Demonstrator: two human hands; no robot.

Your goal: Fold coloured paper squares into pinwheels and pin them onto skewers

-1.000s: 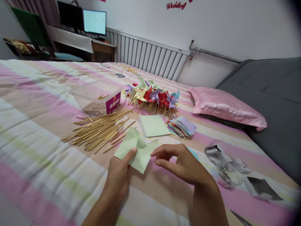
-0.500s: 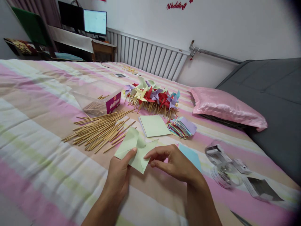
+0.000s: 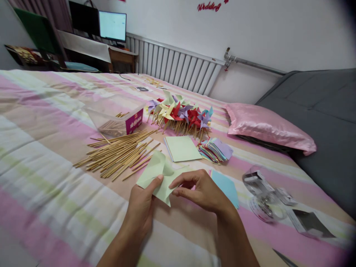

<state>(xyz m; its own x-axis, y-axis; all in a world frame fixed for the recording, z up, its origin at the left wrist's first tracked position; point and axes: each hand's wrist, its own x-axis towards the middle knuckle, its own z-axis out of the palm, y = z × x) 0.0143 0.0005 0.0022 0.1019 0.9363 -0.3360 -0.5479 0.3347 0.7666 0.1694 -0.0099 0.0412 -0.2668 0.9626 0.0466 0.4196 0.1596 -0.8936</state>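
Paper under both your hands: a pale green partly folded sheet [image 3: 155, 174] lies on the striped bedspread [image 3: 41, 148] at 6 o'clock in your view, one flap already curled up toward the middle. Your left hand [image 3: 141, 207] is pinched on its near edge, thumb pressed on top. Your right hand [image 3: 203, 191] has thumb and forefinger closed together on the right-hand corner of the same sheet.

Handling judgement: the sheet is very light, thin and limp. It will crease or tear easily and will slide on the soft cloth. You should take hold at corners and edges only, with fingertips, and keep one hand pinning it flat.

Surroundings:
- Bamboo sticks [image 3: 116, 154], loose heap at 10 o'clock from the sheet.
- Clear plastic box [image 3: 116, 118] behind them, more sticks inside.
- Finished pinwheels [image 3: 180, 113], a pile at 12 o'clock.
- Green paper stack [image 3: 182, 148] at 1 o'clock, just beyond the sheet.
- Mixed coloured squares [image 3: 217, 150], fanned beside that stack.
- Blue sheet [image 3: 226, 185], flat at 3 o'clock, just beside your right hand.
- Clear packaging [image 3: 264, 193] farther out at 3 o'clock.
- Pink pillow [image 3: 267, 128] at 2 o'clock.
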